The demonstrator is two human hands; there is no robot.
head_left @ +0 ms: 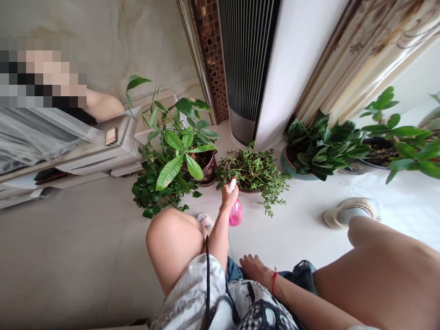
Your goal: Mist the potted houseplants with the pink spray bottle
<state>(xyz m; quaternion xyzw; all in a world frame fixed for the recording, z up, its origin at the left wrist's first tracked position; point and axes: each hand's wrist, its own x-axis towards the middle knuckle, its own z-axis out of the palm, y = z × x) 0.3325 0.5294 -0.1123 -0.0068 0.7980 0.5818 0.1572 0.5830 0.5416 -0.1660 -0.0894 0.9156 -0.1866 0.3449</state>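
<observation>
A pink spray bottle [235, 213] with a white head hangs from my left hand [229, 197], whose fingers are wrapped round its neck. The red-tipped nozzle reaches the near edge of a bushy potted plant [257, 167] with small, trailing leaves. Just left of it, a broad-leaved plant [184, 153] grows in a dark red pot [208, 169]. My right hand [256, 266] lies low over my lap, fingers stretched out and holding nothing. A red string circles that wrist.
A tall floor air conditioner [252, 68] stands behind the plants. More potted plants, including a dark-leaved one [319, 146], line the right side by a curtain [340, 59]. At left, a person's arm [103, 104] is near a white cabinet [120, 158].
</observation>
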